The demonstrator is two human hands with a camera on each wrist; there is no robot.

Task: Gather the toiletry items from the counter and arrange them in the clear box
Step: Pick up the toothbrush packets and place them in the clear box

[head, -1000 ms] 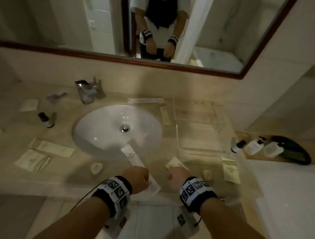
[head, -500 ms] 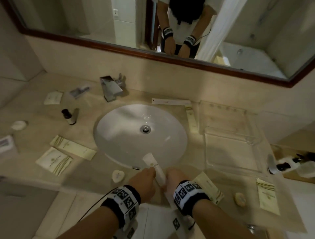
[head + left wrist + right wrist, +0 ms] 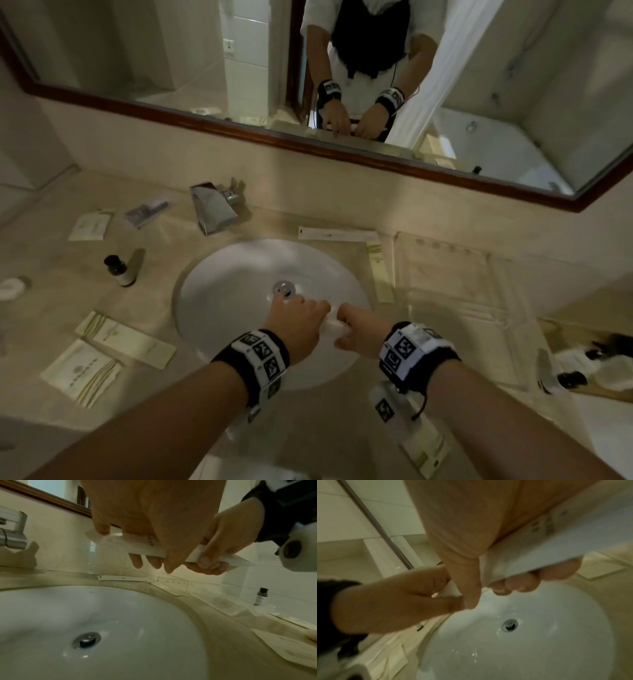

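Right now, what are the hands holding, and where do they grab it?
A white tube. The left hand grips one end, the right hand the other, above the sink.

Sink [image 3: 239, 274] centre; faucet [image 3: 214, 209] behind; clear box [image 3: 445, 274] right; packets [image 3: 102, 356] left.

honestly nothing here is readable. The white tube [image 3: 145, 545] has a few dark printed marks, too blurry to make out. The cream packets [image 3: 82, 371] near left carry a small emblem, illegible. The wristbands [image 3: 262, 359] just show black-and-white square code patterns.
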